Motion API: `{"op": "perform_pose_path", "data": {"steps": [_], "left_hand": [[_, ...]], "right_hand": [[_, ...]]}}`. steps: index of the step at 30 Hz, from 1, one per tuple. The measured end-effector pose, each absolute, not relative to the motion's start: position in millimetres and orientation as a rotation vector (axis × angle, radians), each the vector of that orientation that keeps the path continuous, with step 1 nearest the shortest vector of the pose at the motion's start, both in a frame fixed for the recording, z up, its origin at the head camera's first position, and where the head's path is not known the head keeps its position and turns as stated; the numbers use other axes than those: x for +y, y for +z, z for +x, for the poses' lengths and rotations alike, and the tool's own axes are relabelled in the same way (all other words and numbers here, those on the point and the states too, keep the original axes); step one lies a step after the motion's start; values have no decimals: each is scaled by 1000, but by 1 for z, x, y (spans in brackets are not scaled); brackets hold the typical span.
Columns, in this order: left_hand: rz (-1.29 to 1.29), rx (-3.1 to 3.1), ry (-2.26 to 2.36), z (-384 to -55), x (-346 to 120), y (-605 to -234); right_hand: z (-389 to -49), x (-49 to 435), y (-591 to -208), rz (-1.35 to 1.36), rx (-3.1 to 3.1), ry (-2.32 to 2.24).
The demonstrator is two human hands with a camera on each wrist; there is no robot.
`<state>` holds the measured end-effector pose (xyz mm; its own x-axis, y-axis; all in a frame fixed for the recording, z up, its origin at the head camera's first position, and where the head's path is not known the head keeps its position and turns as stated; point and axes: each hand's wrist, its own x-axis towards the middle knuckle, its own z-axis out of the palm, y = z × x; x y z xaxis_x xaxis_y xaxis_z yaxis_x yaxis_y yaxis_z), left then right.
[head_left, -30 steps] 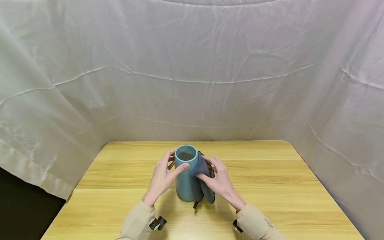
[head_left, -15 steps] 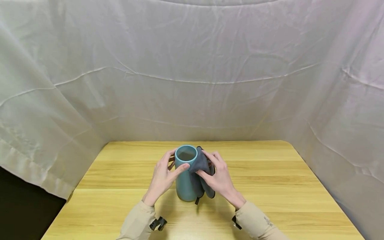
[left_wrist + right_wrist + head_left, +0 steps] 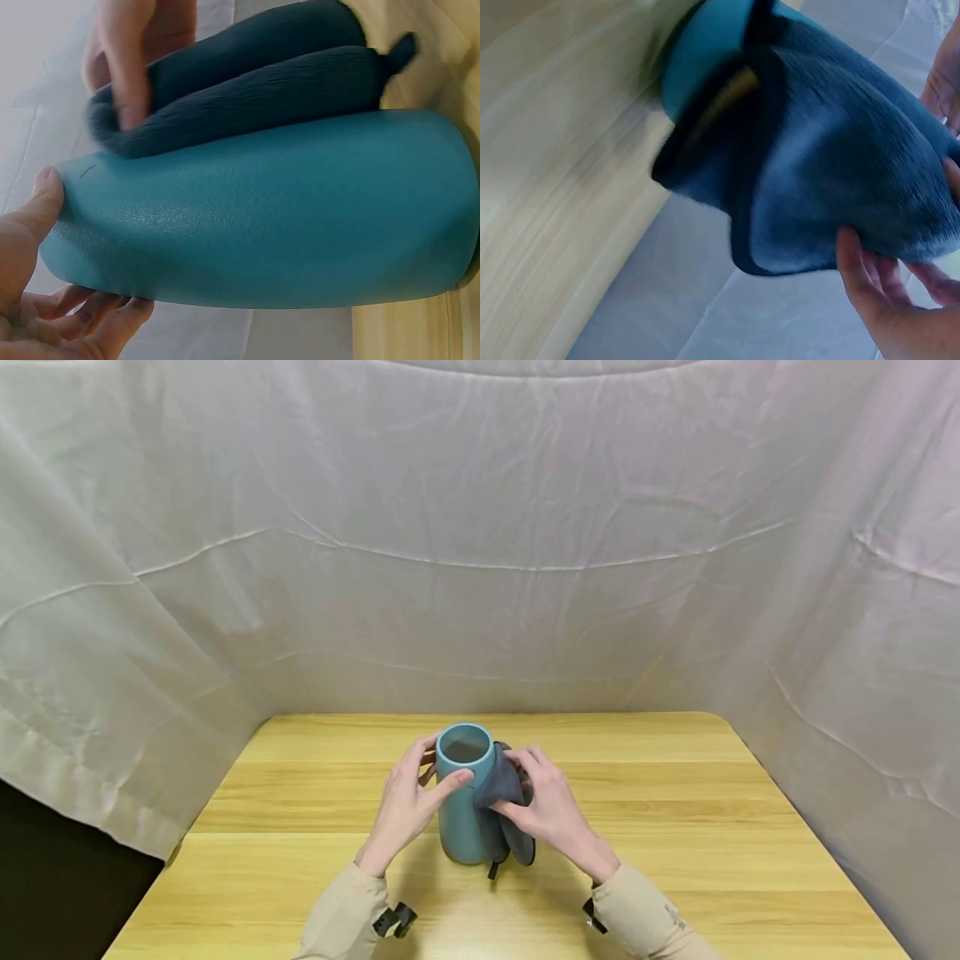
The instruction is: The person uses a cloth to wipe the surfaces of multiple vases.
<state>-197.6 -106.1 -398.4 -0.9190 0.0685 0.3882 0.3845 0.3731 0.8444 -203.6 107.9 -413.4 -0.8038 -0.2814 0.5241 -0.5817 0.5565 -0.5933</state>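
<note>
A teal cylindrical vase-like container with an open top stands upright on the wooden table. My left hand grips it near the rim, thumb on the front and fingers round the far left side. Against its right side lies a folded dark blue-grey cloth, which my right hand pinches near the upper end. In the left wrist view the cloth hangs in folds along the container, a small loop at its lower end. Dark edging borders the cloth in the right wrist view.
The wooden table extends round both hands. Pale fabric curtains enclose its back and sides. A dark area shows beyond the left edge. Black wrist straps sit at the beige sleeves.
The right hand and the cloth rise slightly along the container's side, then come back down. The left hand and the container stay in place.
</note>
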Motion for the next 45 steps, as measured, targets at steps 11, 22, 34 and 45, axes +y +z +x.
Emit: {"op": "perform_pose_path", "data": {"steps": [11, 22, 34, 45], "left_hand": [[-386, -2358, -1567, -198, -106, -398], [-380, -2361, -1574, -197, -107, -398], [-408, -2355, -1553, -198, -108, -398], [-400, -2357, -1559, -198, -107, -398]], "right_hand": [[-205, 110, -420, 711, -2690, 891], [-206, 112, -430, 719, -2594, 1120], [-204, 102, -419, 725, -2250, 1223], [-203, 100, -408, 740, -2174, 1182]]}}
